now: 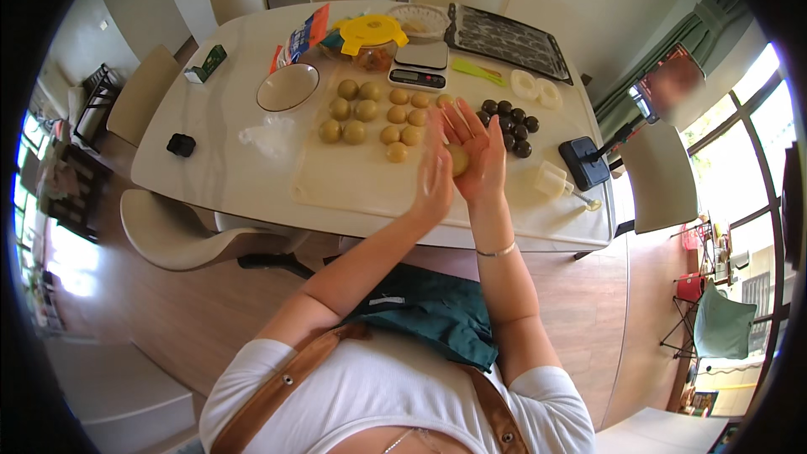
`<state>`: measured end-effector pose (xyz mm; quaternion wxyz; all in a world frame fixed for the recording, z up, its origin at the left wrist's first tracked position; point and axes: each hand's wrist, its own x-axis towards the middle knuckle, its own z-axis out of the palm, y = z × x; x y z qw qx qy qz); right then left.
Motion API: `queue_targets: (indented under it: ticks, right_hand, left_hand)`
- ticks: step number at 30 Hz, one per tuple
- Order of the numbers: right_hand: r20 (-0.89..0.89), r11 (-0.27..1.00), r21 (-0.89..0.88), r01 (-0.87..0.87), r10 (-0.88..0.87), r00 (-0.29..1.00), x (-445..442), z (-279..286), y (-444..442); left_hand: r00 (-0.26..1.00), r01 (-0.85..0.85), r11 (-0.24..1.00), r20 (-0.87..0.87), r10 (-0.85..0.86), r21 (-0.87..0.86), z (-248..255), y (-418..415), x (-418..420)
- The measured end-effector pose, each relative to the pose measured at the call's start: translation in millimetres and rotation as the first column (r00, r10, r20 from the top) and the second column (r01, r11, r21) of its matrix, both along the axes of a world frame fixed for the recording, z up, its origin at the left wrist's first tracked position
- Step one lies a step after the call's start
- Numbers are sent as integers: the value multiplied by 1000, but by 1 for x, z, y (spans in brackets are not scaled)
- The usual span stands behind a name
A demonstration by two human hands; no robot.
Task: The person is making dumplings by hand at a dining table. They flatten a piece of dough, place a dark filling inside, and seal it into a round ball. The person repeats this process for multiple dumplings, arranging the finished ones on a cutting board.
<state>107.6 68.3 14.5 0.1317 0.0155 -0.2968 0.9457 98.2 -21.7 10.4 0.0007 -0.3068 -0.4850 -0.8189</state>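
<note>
Between my two palms, above the right part of a pale mat [353, 186], sits a tan dough ball [458, 160]. My left hand [434, 170] is upright against its left side, fingers extended. My right hand [479, 157] cups it from the right, fingers spread. Left of my hands lie rows of larger olive-tan balls [354, 132] and smaller yellowish balls [396, 152]. Dark brown balls [522, 149] are grouped just right of my hands, some partly hidden behind the fingers. A kitchen scale [417, 77] stands beyond the yellowish balls.
A bowl [287, 88], crumpled clear plastic [271, 137] and a yellow-lidded container [373, 34] stand left and behind. A black tray [510, 41], green spatula [477, 72], white mould parts [536, 89], a plunger mould [552, 180] and a phone stand [584, 162] are at right.
</note>
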Motion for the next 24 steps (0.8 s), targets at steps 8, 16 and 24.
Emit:
queue_targets:
  ticks: [8,16,24]
  right_hand:
    - [125,995,70,-73,64,990,20,-22,-38]
    - [-18,997,-29,-70,70,997,4,4,-14]
    - [25,997,24,-79,78,997,20,-19,-36]
  left_hand:
    - [986,40,996,158,-54,85,8,-8,-21]
    - [996,67,995,58,-72,77,5,-3,1]
    - [946,-50,992,323,10,114,0,-3,-38]
